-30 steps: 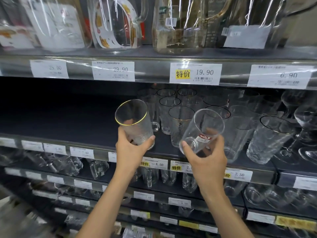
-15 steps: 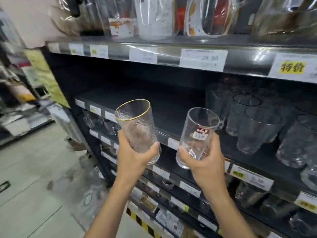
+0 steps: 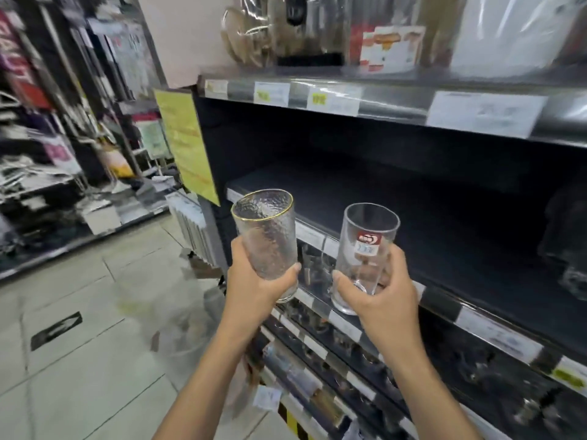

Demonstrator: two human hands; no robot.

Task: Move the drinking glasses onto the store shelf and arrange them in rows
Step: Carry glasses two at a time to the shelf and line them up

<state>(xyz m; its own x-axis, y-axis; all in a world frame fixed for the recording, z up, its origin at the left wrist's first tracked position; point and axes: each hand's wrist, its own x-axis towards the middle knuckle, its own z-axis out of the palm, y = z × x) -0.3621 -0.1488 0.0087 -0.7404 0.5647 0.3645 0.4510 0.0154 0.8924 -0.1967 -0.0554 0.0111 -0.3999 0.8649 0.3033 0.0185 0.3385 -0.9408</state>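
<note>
Up front, the left hand (image 3: 251,287) grips a gold-rimmed textured glass (image 3: 265,236) upright. Likewise the right hand (image 3: 381,300) grasps a clear stickered glass (image 3: 365,252) before the dark shelf (image 3: 444,236).

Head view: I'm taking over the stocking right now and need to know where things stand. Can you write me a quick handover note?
Left hand grips the textured gold-rimmed glass near its base.
Right hand grips the plain glass with a red sticker low down.
Both glasses are held in front of the dark shelf, not on it.
Done: some blurred glassware stands at the shelf's right end.
Left: set both glasses on the shelf and line them in rows.
</note>
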